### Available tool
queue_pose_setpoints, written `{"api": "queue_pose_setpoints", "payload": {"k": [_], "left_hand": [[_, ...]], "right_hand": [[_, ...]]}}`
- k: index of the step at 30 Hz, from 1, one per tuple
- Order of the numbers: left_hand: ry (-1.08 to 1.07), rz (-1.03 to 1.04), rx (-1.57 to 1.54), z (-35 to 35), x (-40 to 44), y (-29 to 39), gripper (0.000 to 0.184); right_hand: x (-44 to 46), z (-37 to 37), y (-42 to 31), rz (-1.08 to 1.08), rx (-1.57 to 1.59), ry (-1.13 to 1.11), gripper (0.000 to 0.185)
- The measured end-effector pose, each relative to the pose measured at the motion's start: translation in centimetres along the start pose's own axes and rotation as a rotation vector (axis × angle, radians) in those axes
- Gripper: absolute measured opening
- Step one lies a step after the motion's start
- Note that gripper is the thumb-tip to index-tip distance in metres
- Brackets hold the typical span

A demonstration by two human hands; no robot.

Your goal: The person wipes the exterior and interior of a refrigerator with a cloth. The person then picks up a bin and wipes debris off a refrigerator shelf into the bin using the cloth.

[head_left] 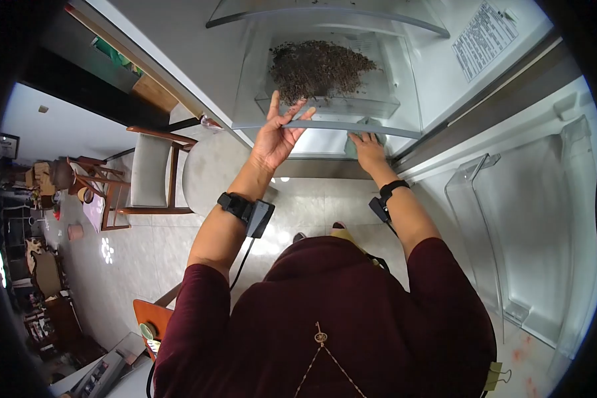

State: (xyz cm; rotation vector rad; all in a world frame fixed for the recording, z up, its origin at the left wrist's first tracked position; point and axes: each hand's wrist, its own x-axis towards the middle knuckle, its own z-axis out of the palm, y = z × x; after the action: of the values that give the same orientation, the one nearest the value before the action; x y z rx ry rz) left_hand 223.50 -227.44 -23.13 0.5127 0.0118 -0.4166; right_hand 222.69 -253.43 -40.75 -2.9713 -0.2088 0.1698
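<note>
My left hand [277, 140] is at the grey front edge strip [351, 128] of a clear refrigerator shelf, with its fingers spread apart. The strip crosses in front of some of those fingers. To the right and lower, my right hand [369, 150] presses a grey-green cloth [351, 147] against the white bottom of the refrigerator, partly behind the strip. Beyond my left fingertips, a heap of dark brown, crumbly bits [318, 69] is visible through or on the clear shelf; its exact level I cannot tell.
Another shelf edge [325, 11] runs above. The open refrigerator door [537, 219] with clear door bins [474, 199] stands at right. A wooden chair with a grey back [149, 171] and a round seat or stool [219, 166] stand left on the tiled floor [146, 265].
</note>
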Motion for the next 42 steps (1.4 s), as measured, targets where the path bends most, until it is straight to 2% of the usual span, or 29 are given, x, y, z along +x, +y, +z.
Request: {"api": "queue_pose_setpoints", "payload": {"k": [2, 4, 6, 8, 9, 10, 12, 15, 18, 26, 28, 30, 31, 33, 35, 37, 41, 42], "left_hand": [[0.005, 0.011, 0.000, 0.1, -0.1, 0.1, 0.086], [0.006, 0.009, -0.008, 0.0, -0.2, 0.1, 0.086], [0.004, 0.012, -0.014, -0.2, -0.1, 0.2, 0.087], [-0.032, 0.006, -0.015, -0.4, 0.0, 0.2, 0.087], [-0.036, 0.010, -0.009, -0.5, 0.1, 0.2, 0.086], [-0.032, 0.016, -0.010, -0.6, 0.0, 0.2, 0.086], [-0.024, 0.033, -0.019, -0.6, 0.2, 0.2, 0.088], [0.000, 0.053, -0.037, 0.0, 0.2, 0.2, 0.087], [0.029, 0.058, -0.058, 0.2, 1.1, 0.3, 0.086], [0.016, 0.106, -0.047, -0.7, 5.9, 0.9, 0.085], [-0.074, 0.059, -0.111, -1.5, 6.6, 1.2, 0.081], [0.032, 0.077, -0.103, -0.8, 6.5, 1.0, 0.067], [0.015, 0.086, -0.088, -1.0, 6.8, 0.8, 0.069], [0.010, 0.104, -0.094, -1.0, 6.9, 0.6, 0.081], [0.007, 0.110, -0.122, -1.7, 7.1, 0.3, 0.082], [-0.011, 0.095, -0.136, -2.5, 7.5, 0.2, 0.082], [0.091, 0.088, -0.139, -1.4, 6.3, -0.2, 0.077], [0.054, 0.075, -0.077, -1.3, 5.8, -0.3, 0.069]], "right_hand": [[0.3, -0.4, 0.2, -0.001, 0.032, -0.021, 0.054], [1.7, 0.9, 1.3, 0.168, -0.043, -0.066, 0.045], [2.9, 1.7, 1.6, 0.204, -0.046, -0.072, 0.041], [3.1, 0.2, 0.9, 0.267, 0.045, 0.009, 0.040], [2.8, -1.9, -0.3, 0.272, 0.031, -0.066, 0.051], [3.3, -1.6, -0.6, 0.264, 0.030, -0.067, 0.051], [4.6, -0.9, -1.0, 0.278, 0.048, -0.117, 0.040], [5.7, 3.2, -1.9, 0.179, -0.095, -0.062, 0.047], [3.2, 0.3, -5.5, 0.060, -0.083, -0.082, 0.048], [2.5, 0.1, -5.3, -0.049, -0.002, -0.038, 0.048], [2.7, 1.1, -4.6, -0.055, 0.014, -0.041, 0.048], [3.5, 3.0, -3.8, -0.089, 0.040, -0.029, 0.049], [3.4, 2.4, -4.0, -0.061, 0.017, -0.089, 0.049], [3.8, 4.1, -2.8, -0.160, 0.000, 0.015, 0.055], [4.7, 5.4, -1.7, -0.208, -0.013, 0.039, 0.064], [4.5, 1.9, -3.1, -0.172, -0.085, -0.118, 0.068], [6.2, 1.2, -2.7, -0.140, -0.082, -0.188, 0.068], [6.3, 0.8, -3.0, -0.120, -0.085, -0.197, 0.067]]}}
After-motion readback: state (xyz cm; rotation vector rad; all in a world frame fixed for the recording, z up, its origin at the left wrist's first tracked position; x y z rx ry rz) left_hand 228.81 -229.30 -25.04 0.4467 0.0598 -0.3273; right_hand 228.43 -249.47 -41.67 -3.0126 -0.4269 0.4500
